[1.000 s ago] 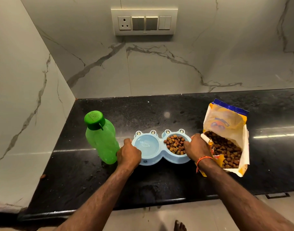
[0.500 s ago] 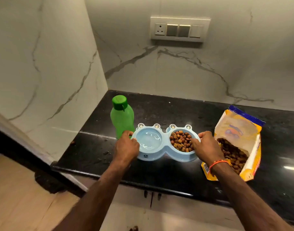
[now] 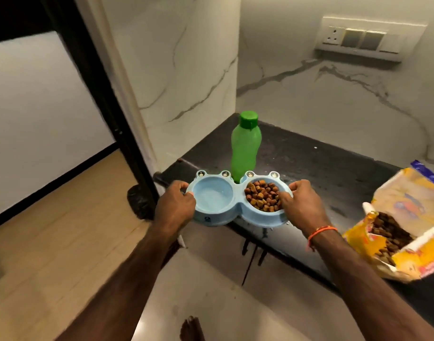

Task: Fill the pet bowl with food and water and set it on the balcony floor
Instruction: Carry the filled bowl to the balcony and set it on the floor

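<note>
Your left hand [image 3: 178, 205] and right hand [image 3: 300, 205] each grip an end of the blue double pet bowl [image 3: 235, 200], mid-frame. Tip it and water [image 3: 214, 196] or kibble [image 3: 262, 196] may spill.

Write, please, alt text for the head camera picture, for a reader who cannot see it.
Two bare hands, left hand and right hand, hold a blue double pet bowl by its ends at the edge of a black counter; one side has water, the other dry food. A capped green bottle stands behind, an open food bag lies at right.
</note>
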